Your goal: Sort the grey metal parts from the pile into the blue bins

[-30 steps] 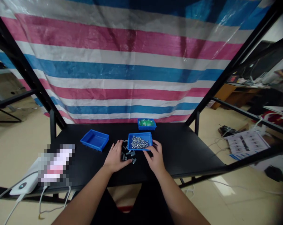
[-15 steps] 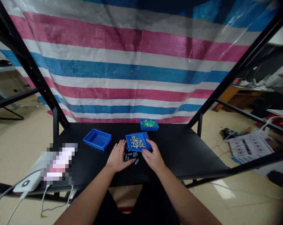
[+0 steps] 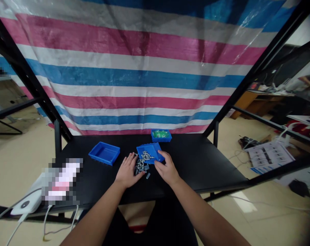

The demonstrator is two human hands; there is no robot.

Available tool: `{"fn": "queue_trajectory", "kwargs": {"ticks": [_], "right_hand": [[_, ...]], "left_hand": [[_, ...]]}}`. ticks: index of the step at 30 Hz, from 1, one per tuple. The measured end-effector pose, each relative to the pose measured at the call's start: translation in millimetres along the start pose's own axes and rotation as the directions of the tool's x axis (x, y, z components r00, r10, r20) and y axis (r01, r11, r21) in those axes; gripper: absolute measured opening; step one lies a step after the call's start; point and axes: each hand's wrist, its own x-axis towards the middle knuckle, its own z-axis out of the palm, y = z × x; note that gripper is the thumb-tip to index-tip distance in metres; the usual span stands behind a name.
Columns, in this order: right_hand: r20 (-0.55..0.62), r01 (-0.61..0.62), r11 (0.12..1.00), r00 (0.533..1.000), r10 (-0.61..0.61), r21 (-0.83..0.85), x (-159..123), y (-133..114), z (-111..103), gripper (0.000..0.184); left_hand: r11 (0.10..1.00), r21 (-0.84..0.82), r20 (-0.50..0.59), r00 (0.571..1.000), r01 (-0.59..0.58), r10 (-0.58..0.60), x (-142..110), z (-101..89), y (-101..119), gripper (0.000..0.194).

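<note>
My right hand grips the near right edge of a small blue tray and holds it tilted towards the left. Several small silver metal parts slide out of the tray onto a pile of parts on the black table. My left hand lies flat on the table, fingers stretched, right beside that pile on its left side.
An empty blue tray sits to the left of my hands. A smaller blue tray with green pieces stands at the back by the striped tarp. A white device with cables lies at the table's near left edge.
The tray with silver parts has been turned and tipped further left by my right hand, and more parts have spilled onto the pile. My left hand stays in place.
</note>
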Motion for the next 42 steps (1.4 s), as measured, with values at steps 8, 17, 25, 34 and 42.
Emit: {"fn": "queue_trajectory", "kwargs": {"ticks": [8,17,25,34,42], "right_hand": [[-0.238,-0.124,0.992,0.964,0.116,-0.018,-12.9,22.5,-25.3,0.008],[-0.413,-0.419,0.907,0.820,0.396,0.036,-51.3,60.1,-32.4,0.016],[-0.426,-0.565,0.815,0.711,0.559,0.126,-57.7,78.2,-25.8,0.021],[-0.376,-0.595,0.791,0.706,0.600,0.143,-57.0,75.3,-27.1,0.020],[-0.372,-0.599,0.792,0.712,0.595,0.120,-55.1,75.5,-28.2,0.018]], "left_hand": [[0.999,-0.016,-0.024,0.999,0.036,-0.037,0.5,-0.3,-1.0,0.102],[0.999,0.043,0.170,0.985,-0.028,0.021,28.7,-10.3,3.6,0.113],[0.988,0.116,0.366,0.929,-0.103,0.054,62.4,-3.2,44.7,0.116],[0.921,0.044,0.410,0.848,-0.386,0.336,83.8,25.1,69.6,0.068],[0.954,0.107,0.332,0.914,-0.281,0.233,62.8,-3.4,40.0,0.060]]}}
